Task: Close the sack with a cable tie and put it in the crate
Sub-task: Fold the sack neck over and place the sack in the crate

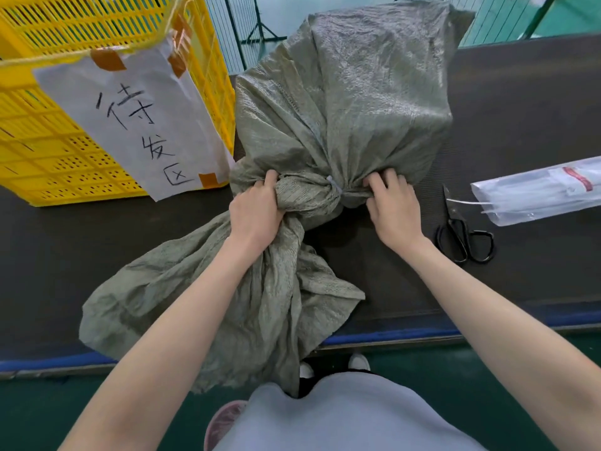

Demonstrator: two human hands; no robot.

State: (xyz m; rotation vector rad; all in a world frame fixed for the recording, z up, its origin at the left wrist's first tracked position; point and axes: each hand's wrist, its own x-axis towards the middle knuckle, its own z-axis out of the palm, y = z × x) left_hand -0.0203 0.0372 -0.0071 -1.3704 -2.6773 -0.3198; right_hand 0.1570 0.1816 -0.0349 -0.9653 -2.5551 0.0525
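A grey-green woven sack (351, 92) lies on the dark table (520, 109), its full body pointing away from me. A pale cable tie (334, 184) circles the gathered neck. My left hand (257, 211) grips the bunched neck fabric just on my side of the tie. My right hand (392, 206) grips the sack's body on the far side of the tie, fingers dug into the cloth. The loose mouth of the sack spreads toward me and hangs over the table's front edge. A yellow slatted crate (42, 151) stands at the left, touching the sack.
A white paper sign with handwriting (136, 118) is taped to the crate's front. Black scissors (461, 229) lie right of my right hand. A clear packet of cable ties (540, 193) lies at the right edge. A green fence stands behind the table.
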